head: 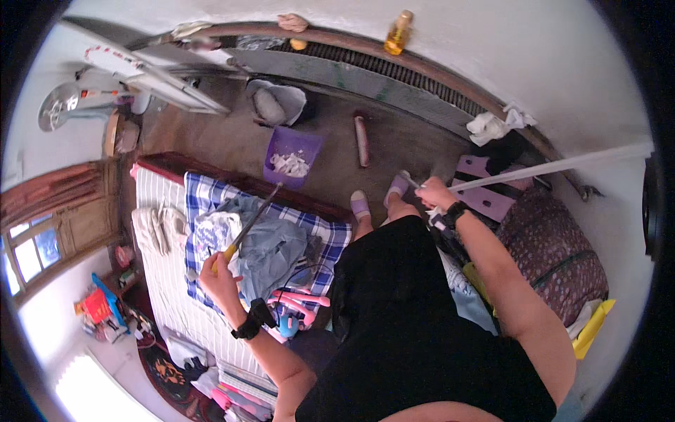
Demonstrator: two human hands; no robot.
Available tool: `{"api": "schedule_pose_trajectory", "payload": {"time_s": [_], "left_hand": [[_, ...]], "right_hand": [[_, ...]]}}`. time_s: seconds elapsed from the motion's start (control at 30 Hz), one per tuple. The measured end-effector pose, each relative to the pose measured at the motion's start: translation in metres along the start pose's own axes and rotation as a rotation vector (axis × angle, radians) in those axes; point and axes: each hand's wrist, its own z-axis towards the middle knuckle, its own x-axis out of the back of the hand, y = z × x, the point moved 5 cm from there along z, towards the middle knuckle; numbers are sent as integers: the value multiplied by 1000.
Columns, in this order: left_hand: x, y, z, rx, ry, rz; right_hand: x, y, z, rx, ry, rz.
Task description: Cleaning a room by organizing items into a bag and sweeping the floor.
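Note:
My left hand [219, 279] holds the yellow grip of a long metal handle [258, 217] above the bed. That handle runs down to a purple dustpan [304, 138] on the floor, with white scraps [290, 164] inside. My right hand [435, 194] is closed around a thin pale pole [532, 171]. The pole stretches to the right, and a short greyish end [408, 178] pokes out left of the fist. Beyond my slippers [359, 204], a narrow red-and-white strip [362, 141] lies on the floor; whether it joins the pole I cannot tell.
To my left is a bed [161, 274] with clothes [274, 248] on a blue plaid cloth. A bin [295, 103] stands behind the dustpan. A ledge along the wall bears a bottle [399, 34]. A large patterned bundle [553, 258] sits at right. An open door [179, 92] is far left.

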Motion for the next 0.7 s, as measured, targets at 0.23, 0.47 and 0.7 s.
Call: {"api": "schedule_pose_trajectory", "payload": {"time_s": [0.23, 0.47, 0.7], "left_hand": [[-28, 19, -2, -48, -43, 38], [-61, 54, -8, -243, -146, 218], [-94, 57, -3, -343, -185, 329]], "right_hand": [[-33, -1, 31, -115, -101, 365], [-30, 87, 27, -276, -290, 731], [11, 86, -35, -236, -1, 589]]}}
